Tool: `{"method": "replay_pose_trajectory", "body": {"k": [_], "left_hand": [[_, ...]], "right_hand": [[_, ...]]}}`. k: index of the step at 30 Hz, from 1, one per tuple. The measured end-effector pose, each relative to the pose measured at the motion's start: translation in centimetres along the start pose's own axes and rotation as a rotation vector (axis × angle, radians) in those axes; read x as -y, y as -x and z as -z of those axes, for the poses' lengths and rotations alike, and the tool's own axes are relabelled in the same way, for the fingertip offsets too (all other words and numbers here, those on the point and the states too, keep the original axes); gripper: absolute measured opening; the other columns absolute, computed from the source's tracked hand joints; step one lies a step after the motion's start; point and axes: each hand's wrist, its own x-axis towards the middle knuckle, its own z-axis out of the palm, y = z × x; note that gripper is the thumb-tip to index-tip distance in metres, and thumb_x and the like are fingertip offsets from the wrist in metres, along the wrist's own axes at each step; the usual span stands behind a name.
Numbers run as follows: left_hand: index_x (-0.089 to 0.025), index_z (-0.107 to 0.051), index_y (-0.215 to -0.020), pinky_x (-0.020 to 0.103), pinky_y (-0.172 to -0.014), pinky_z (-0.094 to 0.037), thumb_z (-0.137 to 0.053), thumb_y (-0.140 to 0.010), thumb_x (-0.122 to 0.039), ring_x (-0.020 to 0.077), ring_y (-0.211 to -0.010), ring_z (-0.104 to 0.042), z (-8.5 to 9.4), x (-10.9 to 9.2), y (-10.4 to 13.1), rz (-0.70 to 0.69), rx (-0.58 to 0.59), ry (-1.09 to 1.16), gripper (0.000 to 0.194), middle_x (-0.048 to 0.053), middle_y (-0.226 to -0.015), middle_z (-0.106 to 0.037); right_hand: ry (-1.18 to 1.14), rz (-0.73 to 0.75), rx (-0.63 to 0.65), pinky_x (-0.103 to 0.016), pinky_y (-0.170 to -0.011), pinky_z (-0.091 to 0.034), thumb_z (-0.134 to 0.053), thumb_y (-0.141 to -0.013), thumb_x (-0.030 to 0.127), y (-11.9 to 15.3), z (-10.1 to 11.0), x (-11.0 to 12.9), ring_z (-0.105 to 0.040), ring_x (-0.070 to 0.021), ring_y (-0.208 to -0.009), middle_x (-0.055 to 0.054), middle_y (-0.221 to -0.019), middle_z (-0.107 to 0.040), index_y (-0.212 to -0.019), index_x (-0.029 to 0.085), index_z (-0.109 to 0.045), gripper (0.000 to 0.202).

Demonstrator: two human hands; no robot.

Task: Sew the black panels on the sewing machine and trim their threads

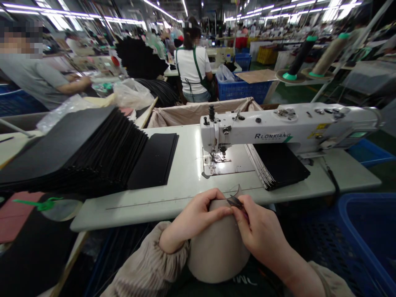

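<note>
A beige curved piece point(218, 251) rests over my lap, below the table's front edge. My left hand point(202, 214) grips its upper edge, thumb on the near face and fingers behind. At the same edge my right hand point(258, 225) is closed on a small dark thin piece point(235, 201), pinched between thumb and fingers; its exact shape is hard to make out. The two hands nearly touch. Just beyond them stands a white sewing machine point(241, 128), its needle area lit, with no material under the needle.
A tall stack of black panels point(102, 152) covers the table's left, beside a smaller black pile point(154, 159). More black panels point(278, 165) lie under the machine arm. A blue crate point(365, 231) is at the right. Two people sit ahead.
</note>
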Motion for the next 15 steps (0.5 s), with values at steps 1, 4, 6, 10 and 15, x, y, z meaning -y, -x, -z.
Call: {"method": "replay_pose_trajectory", "body": {"k": [1,4,6,10,15], "left_hand": [[-0.017,-0.060,-0.087,0.026,-0.072,-0.043,-0.065,-0.087,-0.045,0.0158,-0.080,-0.056,-0.1,0.0,0.0,-0.002,0.007,0.016,0.029,0.001,-0.084,-0.063],[-0.016,-0.059,-0.085,0.027,-0.073,-0.043,-0.065,-0.087,-0.044,0.0160,-0.081,-0.056,-0.2,0.0,-0.1,-0.006,0.031,0.063,0.028,0.001,-0.084,-0.062],[-0.016,-0.057,-0.082,0.026,-0.069,-0.042,-0.066,-0.086,-0.044,0.0151,-0.077,-0.055,-0.2,0.0,-0.1,0.007,0.045,0.066,0.030,0.000,-0.081,-0.060],[-0.017,-0.056,-0.079,0.024,-0.061,-0.039,-0.067,-0.084,-0.047,0.0129,-0.069,-0.050,-0.1,-0.2,-0.2,0.034,0.057,0.026,0.033,-0.002,-0.074,-0.056],[-0.018,-0.058,-0.081,0.025,-0.064,-0.040,-0.067,-0.083,-0.048,0.0153,-0.073,-0.053,-0.1,-0.2,-0.2,-0.004,-0.012,-0.177,0.032,-0.001,-0.077,-0.059]], "right_hand": [[-0.003,0.007,-0.009,-0.028,-0.055,-0.032,-0.042,-0.098,0.028,0.0,0.0,0.0,-0.058,-0.0160,-0.060,0.000,-0.070,-0.059,-0.096,0.020,-0.049,0.011],[0.003,0.043,-0.004,-0.028,-0.054,-0.031,-0.042,-0.098,0.028,-0.1,0.1,0.1,-0.057,-0.0159,-0.060,0.000,-0.069,-0.059,-0.095,0.020,-0.049,0.011],[0.013,0.060,0.026,-0.028,-0.054,-0.030,-0.040,-0.098,0.028,-0.3,0.3,0.1,-0.057,-0.0160,-0.061,0.000,-0.070,-0.059,-0.092,0.021,-0.048,0.013],[-0.024,0.052,0.115,-0.029,-0.055,-0.028,-0.038,-0.099,0.029,-0.7,0.5,-0.4,-0.055,-0.0152,-0.060,0.000,-0.071,-0.058,-0.082,0.022,-0.045,0.020],[-0.304,-0.118,0.092,-0.026,-0.056,-0.034,-0.039,-0.100,0.035,-0.7,0.6,-1.0,-0.054,-0.0140,-0.062,0.002,-0.070,-0.056,-0.091,0.022,-0.049,0.018]]}}
